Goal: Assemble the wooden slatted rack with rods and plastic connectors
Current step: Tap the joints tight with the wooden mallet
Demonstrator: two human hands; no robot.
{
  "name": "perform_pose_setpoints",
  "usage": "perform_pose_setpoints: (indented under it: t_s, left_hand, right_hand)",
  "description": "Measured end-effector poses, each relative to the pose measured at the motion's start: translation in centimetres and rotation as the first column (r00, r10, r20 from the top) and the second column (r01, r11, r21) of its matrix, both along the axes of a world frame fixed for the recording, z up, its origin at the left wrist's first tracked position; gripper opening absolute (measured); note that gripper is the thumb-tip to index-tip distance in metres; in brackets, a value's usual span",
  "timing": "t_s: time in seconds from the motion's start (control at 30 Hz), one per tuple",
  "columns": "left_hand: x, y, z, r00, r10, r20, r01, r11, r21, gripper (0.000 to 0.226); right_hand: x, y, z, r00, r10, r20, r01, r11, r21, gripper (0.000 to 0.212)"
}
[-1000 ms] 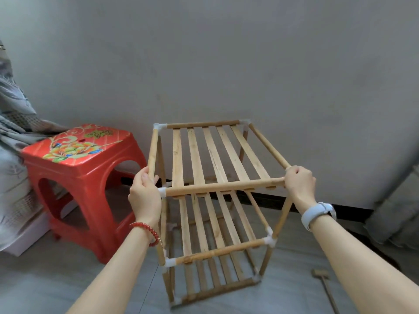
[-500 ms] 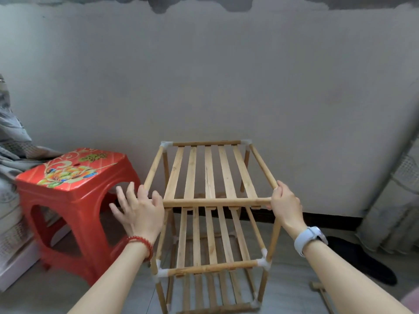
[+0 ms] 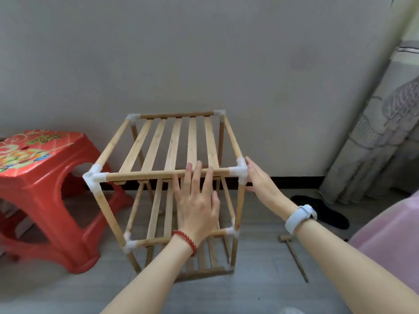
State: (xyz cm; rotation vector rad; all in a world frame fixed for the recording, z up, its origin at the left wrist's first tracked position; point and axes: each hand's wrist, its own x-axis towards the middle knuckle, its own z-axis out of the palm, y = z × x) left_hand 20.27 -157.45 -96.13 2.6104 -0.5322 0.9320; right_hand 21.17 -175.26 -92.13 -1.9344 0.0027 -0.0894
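Note:
The wooden slatted rack (image 3: 172, 143) stands upright on the floor by the wall, with three slatted tiers joined by rods and white plastic connectors. My left hand (image 3: 196, 200) is in front of the top tier's front rod (image 3: 145, 175), fingers straight, fingertips at the rod and slats. My right hand (image 3: 260, 181) lies flat with straight fingers against the front right corner connector (image 3: 239, 169). The front left corner connector (image 3: 94, 175) is free.
A red plastic stool (image 3: 45, 177) stands close to the rack's left. A small wooden mallet (image 3: 293, 254) lies on the grey floor at the right, near a dark shoe (image 3: 322, 210). A curtain (image 3: 374, 137) hangs at right, pink fabric (image 3: 390, 241) beneath it.
My left hand left the front left corner and moved right to the middle of the front rod. My right hand let go of the right corner and opened flat beside it.

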Motion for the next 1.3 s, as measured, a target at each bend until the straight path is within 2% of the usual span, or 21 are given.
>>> perform_pose_setpoints:
  t_s: [0.07, 0.13, 0.23, 0.3, 0.43, 0.53, 0.7, 0.77, 0.83, 0.9, 0.93, 1.03, 1.1, 1.2, 1.23, 1.3]
  left_hand:
    - [-2.0, -1.7, -2.6, 0.99, -0.139, 0.005, 0.139, 0.99, 0.0, 0.057]
    - [-3.3, -3.6, -6.0, 0.958, -0.28, -0.061, 0.282, 0.959, 0.021, 0.057]
    - [-4.0, -7.0, -11.6, 0.849, -0.422, -0.318, 0.443, 0.896, -0.007, 0.053]
    - [-3.7, -9.5, -14.8, 0.758, -0.448, -0.474, 0.491, 0.87, -0.038, 0.051]
    - [-1.8, -14.5, -23.2, 0.585, -0.292, -0.756, 0.466, 0.885, 0.019, 0.054]
    - [-0.3, -16.9, -30.9, 0.481, -0.139, -0.866, 0.494, 0.859, 0.136, 0.058]
    - [-0.6, -16.8, -40.9, 0.427, 0.06, -0.902, 0.58, 0.747, 0.325, 0.071]
    - [-1.0, -16.0, -42.5, 0.428, 0.066, -0.901, 0.598, 0.728, 0.337, 0.076]
    - [-0.7, -15.5, -42.9, 0.412, 0.061, -0.909, 0.604, 0.729, 0.322, 0.077]
    - [-0.2, -15.6, -42.6, 0.369, 0.072, -0.927, 0.619, 0.725, 0.303, 0.076]
    - [0.0, -15.7, -42.4, 0.344, 0.077, -0.936, 0.62, 0.73, 0.288, 0.075]
    - [0.0, -15.8, -41.4, 0.243, 0.081, -0.967, 0.593, 0.776, 0.214, 0.068]
    - [-0.3, -15.3, -39.9, 0.19, 0.019, -0.982, 0.528, 0.841, 0.118, 0.058]
    - [-0.8, -13.9, -36.0, 0.219, -0.164, -0.962, 0.276, 0.956, -0.1, 0.052]
    - [-1.0, -13.5, -34.3, 0.226, -0.235, -0.945, 0.175, 0.964, -0.198, 0.052]
    - [-1.5, -12.7, -30.7, 0.212, -0.38, -0.9, 0.002, 0.922, -0.388, 0.057]
  right_hand:
    - [-1.3, -1.6, -2.5, 0.996, -0.087, -0.022, 0.088, 0.996, 0.023, 0.043]
    - [-2.6, -4.6, -6.8, 0.977, -0.172, -0.125, 0.166, 0.984, -0.057, 0.038]
    - [-4.6, -9.7, -15.0, 0.917, -0.269, -0.293, 0.206, 0.951, -0.23, 0.032]
    - [-6.2, -12.0, -20.0, 0.851, -0.355, -0.386, 0.249, 0.922, -0.297, 0.03]
    - [-8.5, -16.3, -30.8, 0.727, -0.49, -0.48, 0.205, 0.823, -0.53, 0.031]
    - [-8.5, -19.1, -37.9, 0.707, -0.572, -0.417, 0.158, 0.702, -0.694, 0.034]
    - [-5.6, -21.1, -45.4, 0.716, -0.595, -0.365, 0.102, 0.607, -0.788, 0.054]
    - [-4.6, -21.0, -47.0, 0.726, -0.618, -0.303, 0.109, 0.538, -0.836, 0.05]
    - [-4.2, -20.4, -47.6, 0.721, -0.64, -0.265, 0.14, 0.509, -0.85, 0.036]
    - [-4.3, -19.2, -47.7, 0.709, -0.645, -0.284, 0.166, 0.544, -0.822, 0.029]
    - [-4.4, -18.5, -47.4, 0.693, -0.643, -0.326, 0.189, 0.598, -0.779, 0.027]
    - [-5.2, -15.9, -45.5, 0.579, -0.594, -0.559, 0.306, 0.793, -0.527, 0.027]
    - [-6.2, -14.2, -43.7, 0.535, -0.542, -0.648, 0.371, 0.84, -0.395, 0.027]
    - [-8.5, -11.8, -40.3, 0.626, -0.536, -0.567, 0.404, 0.844, -0.352, 0.011]
    - [-9.5, -11.1, -39.2, 0.674, -0.536, -0.507, 0.404, 0.843, -0.354, 0.012]
    - [-11.5, -9.9, -36.6, 0.771, -0.51, -0.382, 0.393, 0.852, -0.346, 0.025]
